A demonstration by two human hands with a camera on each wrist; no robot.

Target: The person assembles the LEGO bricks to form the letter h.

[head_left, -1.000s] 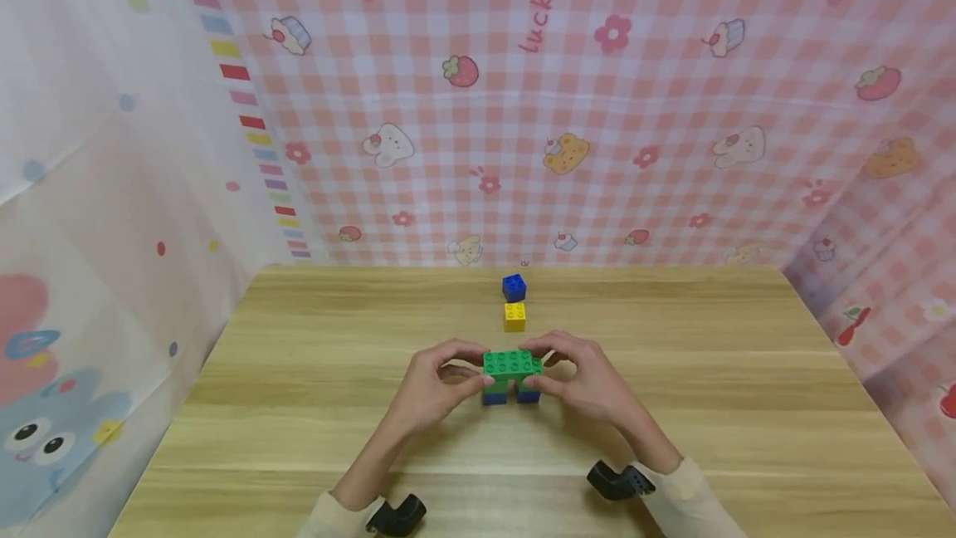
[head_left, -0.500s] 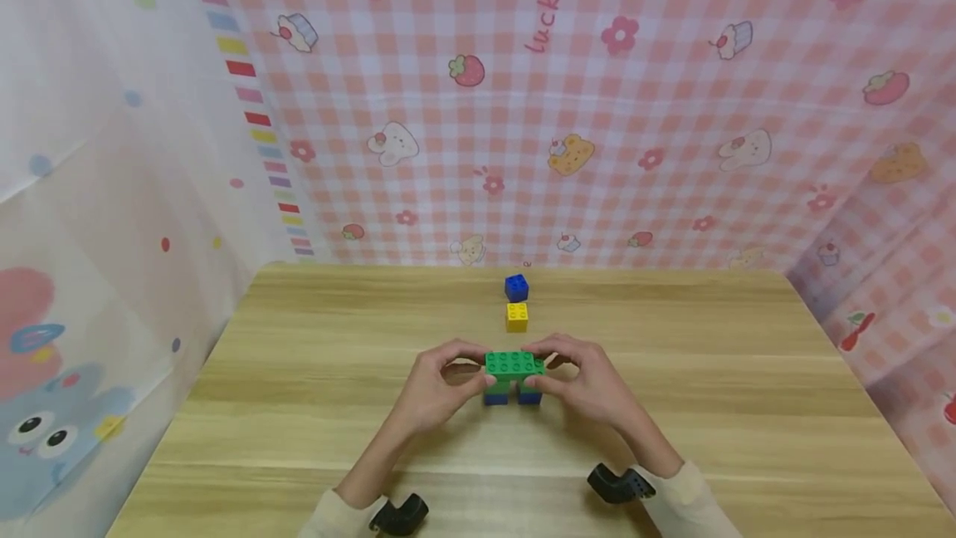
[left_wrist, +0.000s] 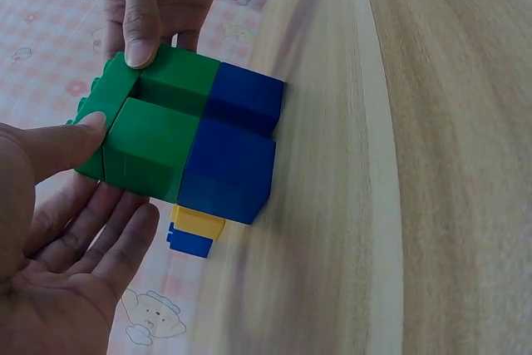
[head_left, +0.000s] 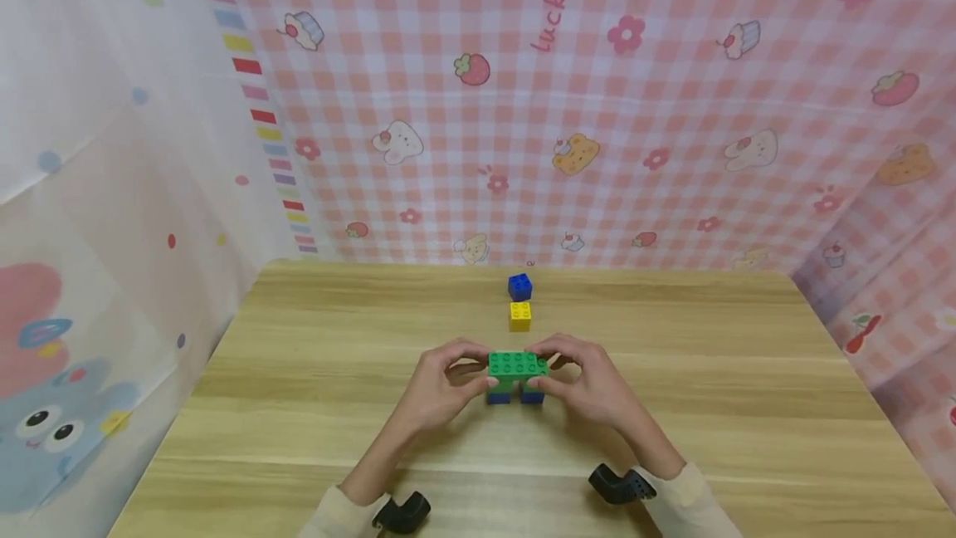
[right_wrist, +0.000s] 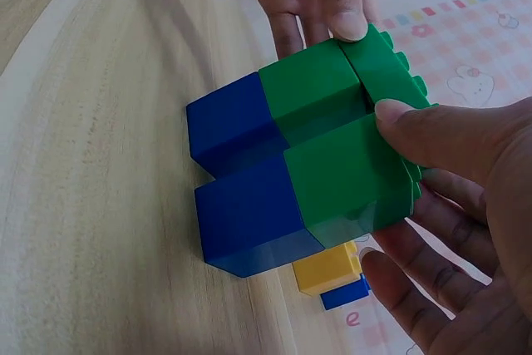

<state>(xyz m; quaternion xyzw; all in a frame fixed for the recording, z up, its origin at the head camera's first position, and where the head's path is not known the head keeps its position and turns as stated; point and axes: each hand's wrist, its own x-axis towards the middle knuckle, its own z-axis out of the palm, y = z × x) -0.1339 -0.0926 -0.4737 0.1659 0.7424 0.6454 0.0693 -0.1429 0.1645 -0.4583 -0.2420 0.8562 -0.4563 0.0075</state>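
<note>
A bridge of toy building bricks stands upright on the wooden table. Across its top lies a long green brick (head_left: pixel 512 364), spanning two green bricks (right_wrist: pixel 349 176) set on two blue bricks (left_wrist: pixel 229 172), with a gap between the columns. My left hand (head_left: pixel 439 388) pinches the left end near the top, its thumb (left_wrist: pixel 71 143) on the front face. At the other end my right hand (head_left: pixel 590 380) does likewise, thumb (right_wrist: pixel 432 130) on the seam between long and lower green bricks. A few studs show beside the long brick's right end. The hands partly hide the ends.
Behind the bridge on the table (head_left: pixel 314 413) sit a small yellow brick (head_left: pixel 519 317) and, farther back, a small blue brick (head_left: pixel 519 286). A pink checked cloth (head_left: pixel 523 90) hangs at the back edge. Black wrist mounts (head_left: pixel 403 513) sit by both sleeves.
The head view has shifted slightly, so everything sits a little farther right. Both hands keep their grip, and the bricks show no clear movement against the table.
</note>
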